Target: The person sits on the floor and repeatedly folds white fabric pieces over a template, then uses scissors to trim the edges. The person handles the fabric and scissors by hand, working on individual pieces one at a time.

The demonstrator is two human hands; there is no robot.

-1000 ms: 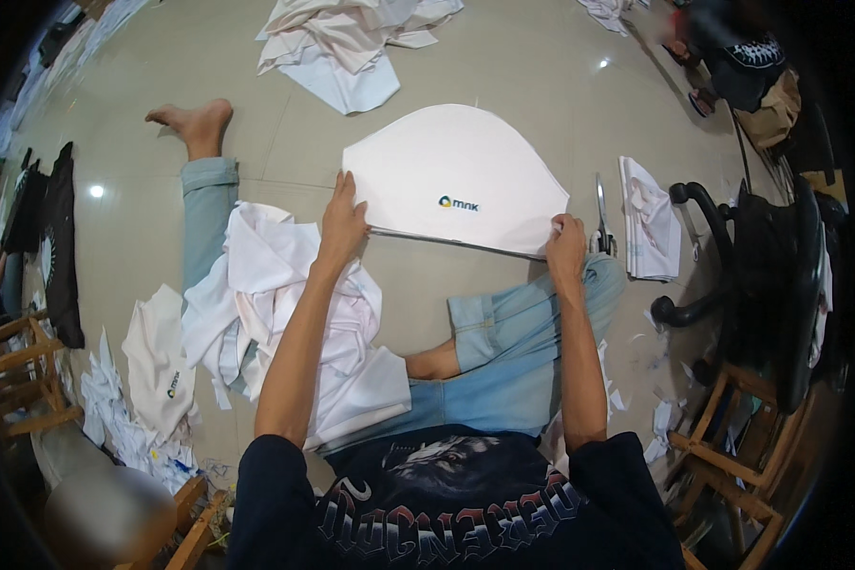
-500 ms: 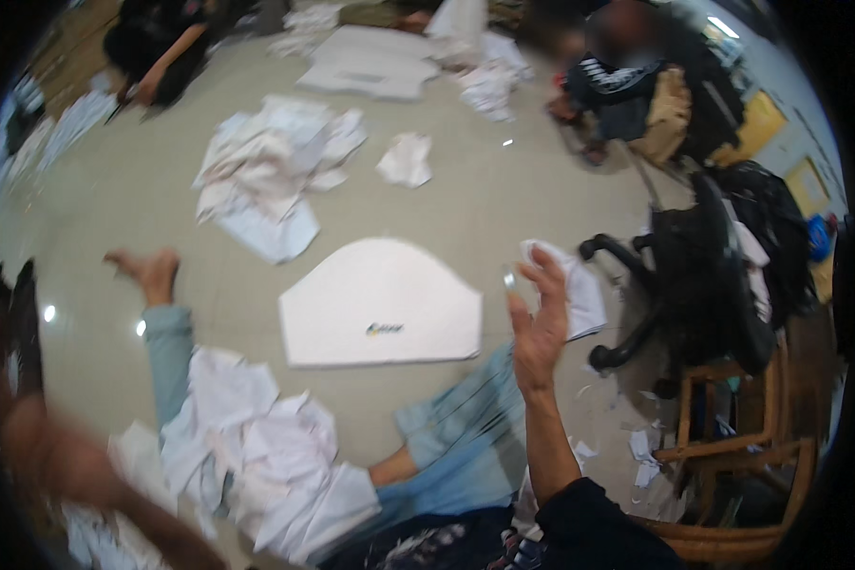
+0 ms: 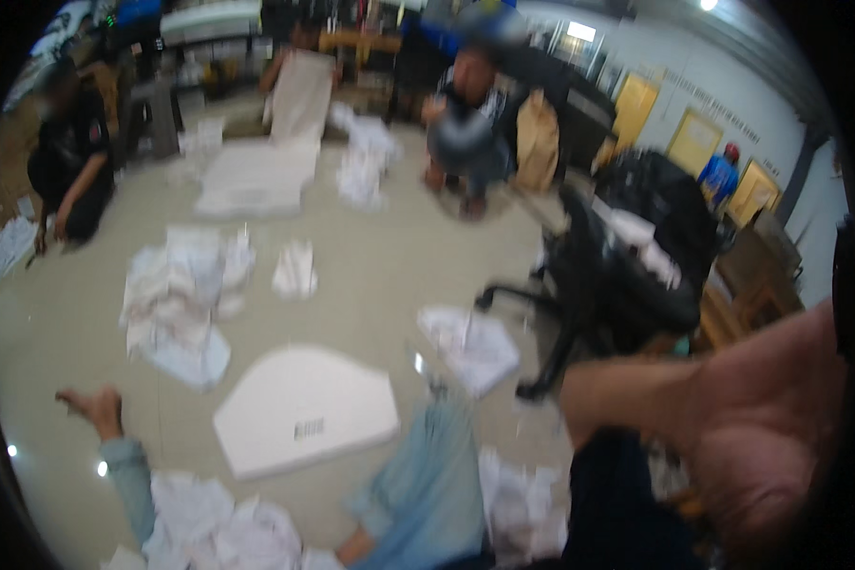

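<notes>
My right hand (image 3: 768,413) is raised very close at the right edge, with its palm and wrist showing. Its fingers run out of sight at the dark rim, so what they do is hidden. No part of my left hand shows. A neat white stack of shaped cloth panels (image 3: 285,408) with a small dark print lies flat on the floor between my legs, touched by neither hand. Crumpled white cloth pieces (image 3: 209,522) cover my lap on the left. Beyond my right foot lies a folded white cloth (image 3: 470,347).
A black swivel chair (image 3: 589,285) stands at the right. Farther off are a heap of white cloth (image 3: 176,294), a small white piece (image 3: 295,270) and a large pale panel stack (image 3: 256,180). Several people sit or crouch around the floor, one person (image 3: 71,166) at the far left.
The view has tilted up and turned right, showing more of the room. My right hand has swung from above the floor to close at the right edge. My left forearm has left view.
</notes>
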